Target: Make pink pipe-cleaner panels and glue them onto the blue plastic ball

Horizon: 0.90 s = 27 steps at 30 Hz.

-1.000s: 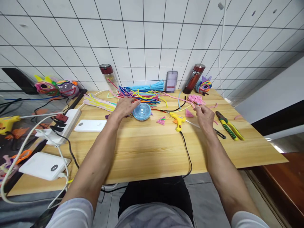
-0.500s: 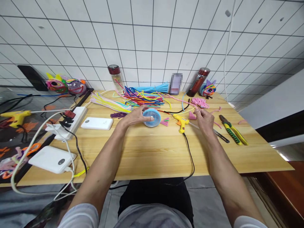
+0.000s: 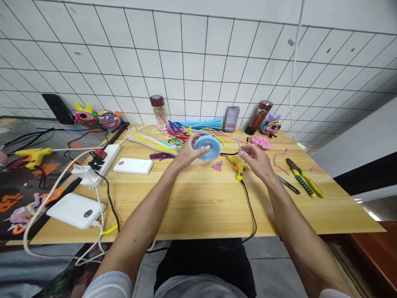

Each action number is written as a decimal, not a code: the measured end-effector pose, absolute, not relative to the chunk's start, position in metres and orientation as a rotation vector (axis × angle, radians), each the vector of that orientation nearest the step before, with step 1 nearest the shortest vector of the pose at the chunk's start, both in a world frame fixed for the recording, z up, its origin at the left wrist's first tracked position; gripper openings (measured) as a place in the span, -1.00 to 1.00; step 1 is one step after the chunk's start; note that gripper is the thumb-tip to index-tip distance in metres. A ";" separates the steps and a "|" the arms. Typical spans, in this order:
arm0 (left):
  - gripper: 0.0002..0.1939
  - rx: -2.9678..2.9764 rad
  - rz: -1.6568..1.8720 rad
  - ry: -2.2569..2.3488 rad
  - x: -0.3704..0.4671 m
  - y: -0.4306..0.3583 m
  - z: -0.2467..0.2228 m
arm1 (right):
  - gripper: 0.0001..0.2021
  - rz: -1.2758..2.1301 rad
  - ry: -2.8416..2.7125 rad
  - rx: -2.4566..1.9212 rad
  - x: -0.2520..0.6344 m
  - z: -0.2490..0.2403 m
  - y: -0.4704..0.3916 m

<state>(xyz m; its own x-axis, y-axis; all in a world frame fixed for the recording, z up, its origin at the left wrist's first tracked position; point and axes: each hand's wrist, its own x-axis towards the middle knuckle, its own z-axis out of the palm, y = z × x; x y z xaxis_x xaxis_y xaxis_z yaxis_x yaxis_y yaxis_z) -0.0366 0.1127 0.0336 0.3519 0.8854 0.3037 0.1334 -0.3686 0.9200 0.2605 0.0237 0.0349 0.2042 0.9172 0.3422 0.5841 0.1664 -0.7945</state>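
Observation:
My left hand [image 3: 189,155] is closed on a clear plastic bowl [image 3: 207,154] with a light blue rim, thumb over its near side. The bowl is tilted, its opening towards me. To its right, my right hand [image 3: 256,161] hovers by the yellow glue gun [image 3: 239,169], fingers loosely bent and a little apart. Nothing shows clearly in them, and the hand hides the back of the glue gun. A light blue pipe cleaner [image 3: 240,138] runs close to its fingertips. Between the hands lies a small flat pink piece [image 3: 217,165] with a bit of green.
Behind are bunches of pipe cleaners [image 3: 151,138], two bottles [image 3: 159,114] and a coiled pink piece [image 3: 261,142]. Pliers [image 3: 300,178] and a cutter [image 3: 289,184] lie right. Leftward are power banks [image 3: 133,166], a power strip [image 3: 104,165], cables and another glue gun [image 3: 34,156].
My left hand has moved the bowl slightly right and tipped it more towards me. My right hand has shifted left, closer to the glue gun, its fingers looser. The view has shifted a little.

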 end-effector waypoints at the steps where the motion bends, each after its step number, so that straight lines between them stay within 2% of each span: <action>1: -0.16 1.805 1.180 0.936 -0.033 0.110 0.028 | -0.50 0.501 -1.539 -1.491 0.251 0.039 0.024; 5: -0.04 2.138 1.461 0.993 -0.023 0.093 0.008 | -0.09 0.822 -1.659 -1.322 0.212 0.042 0.024; 8: 0.05 2.337 1.595 0.930 -0.021 0.084 0.000 | 0.03 0.968 -1.557 -1.187 0.191 0.032 0.026; 13: 0.12 2.464 1.743 0.763 -0.016 0.080 -0.012 | 0.01 0.983 -1.445 -1.045 0.187 0.013 0.026; 17: 0.29 2.495 1.622 0.712 -0.010 0.081 -0.022 | 0.05 0.835 -1.392 -1.078 0.195 0.005 0.024; 20: 0.26 2.485 1.547 0.693 -0.009 0.084 -0.029 | 0.04 0.792 -1.376 -1.107 0.196 0.002 0.022; 23: 0.25 2.450 1.510 0.691 -0.012 0.087 -0.034 | -0.01 0.878 -1.352 -1.088 0.194 0.002 0.021; 27: 0.37 2.343 1.425 0.711 -0.014 0.087 -0.039 | -0.18 1.006 -1.255 -1.035 0.191 0.002 0.023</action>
<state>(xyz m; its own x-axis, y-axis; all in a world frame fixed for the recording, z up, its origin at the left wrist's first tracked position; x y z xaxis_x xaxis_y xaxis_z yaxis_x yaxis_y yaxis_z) -0.0142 0.0870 -0.0393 0.3829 0.5581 0.7362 0.2524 -0.8298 0.4978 0.1912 0.0230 0.0023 0.0559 0.9696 0.2380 -0.0214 0.2395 -0.9707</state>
